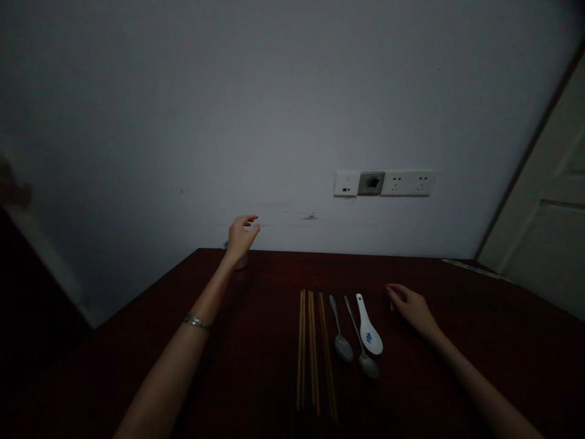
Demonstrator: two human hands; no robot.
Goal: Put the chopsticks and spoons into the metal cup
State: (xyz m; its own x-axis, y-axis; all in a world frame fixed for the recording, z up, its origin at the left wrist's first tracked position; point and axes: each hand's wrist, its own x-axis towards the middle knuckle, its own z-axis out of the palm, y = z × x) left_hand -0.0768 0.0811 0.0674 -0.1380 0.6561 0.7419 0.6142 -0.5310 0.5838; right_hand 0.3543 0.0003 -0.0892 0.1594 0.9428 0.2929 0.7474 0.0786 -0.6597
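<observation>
My left hand is raised over the back left of the dark red table, fingers curved and apart, holding nothing. Behind its wrist a small pale object is mostly hidden. My right hand rests at the right, fingers loosely curled; whether anything is between them is hidden. To its left lies a white spoon with a blue mark. Beside that are two metal spoons, a long-handled one and a shorter one. Further left, several wooden chopsticks lie lengthwise in pairs.
The pale wall rises at the table's back edge, with a row of sockets on it. A flat patterned strip lies at the back right corner. A white door stands at the right.
</observation>
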